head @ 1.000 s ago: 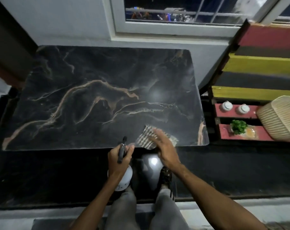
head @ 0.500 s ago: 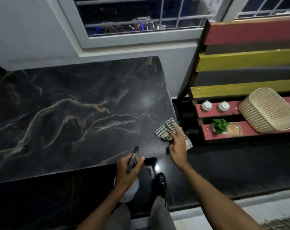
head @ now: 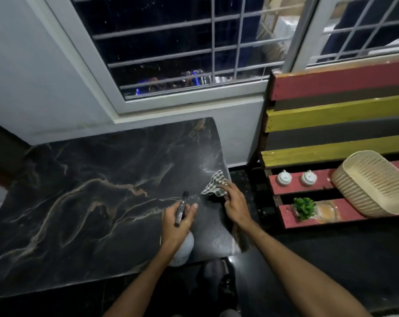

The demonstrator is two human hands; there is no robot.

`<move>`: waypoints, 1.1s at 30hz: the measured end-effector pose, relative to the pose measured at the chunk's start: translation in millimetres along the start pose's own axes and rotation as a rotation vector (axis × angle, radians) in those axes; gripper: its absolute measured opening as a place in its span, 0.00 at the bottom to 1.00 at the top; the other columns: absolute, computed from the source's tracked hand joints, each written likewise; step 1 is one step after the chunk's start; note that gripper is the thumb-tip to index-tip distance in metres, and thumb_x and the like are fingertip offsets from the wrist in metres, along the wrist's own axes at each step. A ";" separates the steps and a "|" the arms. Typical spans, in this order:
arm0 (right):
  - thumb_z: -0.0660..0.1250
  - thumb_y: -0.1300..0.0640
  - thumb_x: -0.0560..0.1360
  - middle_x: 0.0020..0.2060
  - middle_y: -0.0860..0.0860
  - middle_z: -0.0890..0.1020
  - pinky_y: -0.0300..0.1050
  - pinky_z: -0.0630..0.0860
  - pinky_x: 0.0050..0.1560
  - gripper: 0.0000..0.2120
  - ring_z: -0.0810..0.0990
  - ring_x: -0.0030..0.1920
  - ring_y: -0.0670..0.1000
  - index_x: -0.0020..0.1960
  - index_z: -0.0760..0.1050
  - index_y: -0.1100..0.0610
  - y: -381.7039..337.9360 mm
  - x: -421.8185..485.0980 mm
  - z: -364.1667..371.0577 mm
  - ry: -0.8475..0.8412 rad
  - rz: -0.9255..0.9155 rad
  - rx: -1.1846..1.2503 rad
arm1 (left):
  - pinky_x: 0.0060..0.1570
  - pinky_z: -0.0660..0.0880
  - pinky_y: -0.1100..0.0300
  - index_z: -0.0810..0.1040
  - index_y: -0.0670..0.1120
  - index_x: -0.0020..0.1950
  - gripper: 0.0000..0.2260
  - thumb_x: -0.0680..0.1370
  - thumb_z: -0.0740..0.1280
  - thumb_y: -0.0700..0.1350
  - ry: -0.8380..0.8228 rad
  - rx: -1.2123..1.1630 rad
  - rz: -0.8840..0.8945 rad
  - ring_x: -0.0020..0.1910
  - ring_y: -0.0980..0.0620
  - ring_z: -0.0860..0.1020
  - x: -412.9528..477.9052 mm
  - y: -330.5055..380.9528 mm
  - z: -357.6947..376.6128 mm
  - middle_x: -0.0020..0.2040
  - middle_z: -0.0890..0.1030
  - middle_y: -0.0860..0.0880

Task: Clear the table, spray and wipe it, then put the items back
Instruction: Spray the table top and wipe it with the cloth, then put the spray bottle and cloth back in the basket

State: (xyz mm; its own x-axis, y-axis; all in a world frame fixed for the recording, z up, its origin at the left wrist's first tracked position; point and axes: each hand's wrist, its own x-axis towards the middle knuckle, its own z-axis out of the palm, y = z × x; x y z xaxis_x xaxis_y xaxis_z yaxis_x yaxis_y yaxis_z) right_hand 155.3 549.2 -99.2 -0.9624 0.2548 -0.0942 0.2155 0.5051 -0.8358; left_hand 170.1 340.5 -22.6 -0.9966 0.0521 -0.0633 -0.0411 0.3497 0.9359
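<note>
Right grip pinches a crumpled checked cloth, grey and white, at the right edge of the dark marble table; left grip is curled round a white spray bottle near the front edge.

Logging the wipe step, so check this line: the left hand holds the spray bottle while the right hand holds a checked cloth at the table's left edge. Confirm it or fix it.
Wrong edge. The head view shows the right hand holding the checked cloth at the table's right edge, not its left. The rest stands: the left hand holds the spray bottle.
</note>
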 end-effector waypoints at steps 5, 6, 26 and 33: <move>0.58 0.75 0.66 0.67 0.55 0.77 0.47 0.66 0.75 0.30 0.73 0.71 0.52 0.62 0.80 0.57 -15.4 9.1 -64.9 0.116 -0.040 -0.004 | 0.32 0.72 0.58 0.74 0.38 0.34 0.16 0.77 0.75 0.44 -0.029 0.032 0.155 0.27 0.52 0.74 61.1 52.9 41.2 0.30 0.77 0.39; 0.57 0.76 0.65 0.67 0.56 0.77 0.45 0.66 0.74 0.31 0.73 0.70 0.52 0.62 0.81 0.57 -14.5 10.6 -78.4 0.148 -0.042 -0.015 | 0.31 0.71 0.57 0.74 0.38 0.35 0.16 0.77 0.75 0.44 -0.049 0.028 0.189 0.27 0.54 0.72 73.5 63.4 50.5 0.30 0.77 0.38; 0.63 0.67 0.78 0.64 0.57 0.80 0.46 0.69 0.69 0.17 0.76 0.67 0.57 0.65 0.79 0.60 202.5 -10.5 -418.6 0.822 0.614 0.070 | 0.36 0.75 0.46 0.74 0.43 0.40 0.17 0.81 0.69 0.54 -0.630 -0.156 0.430 0.33 0.43 0.78 120.4 202.0 457.0 0.33 0.77 0.44; 0.63 0.68 0.77 0.61 0.58 0.82 0.41 0.70 0.55 0.15 0.79 0.62 0.59 0.61 0.80 0.61 352.8 24.4 -497.2 0.719 0.687 0.022 | 0.38 0.77 0.45 0.76 0.40 0.46 0.11 0.80 0.71 0.46 -0.694 -0.233 0.380 0.35 0.41 0.80 114.4 194.2 673.3 0.36 0.80 0.41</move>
State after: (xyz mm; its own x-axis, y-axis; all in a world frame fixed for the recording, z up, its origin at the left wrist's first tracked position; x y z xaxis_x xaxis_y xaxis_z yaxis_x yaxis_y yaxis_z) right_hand 290.1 1143.6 -127.3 -0.2988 0.9292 -0.2176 0.6786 0.0466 -0.7330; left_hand 95.9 1044.2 -81.3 -0.6781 0.7208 0.1435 0.2000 -0.0069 0.9798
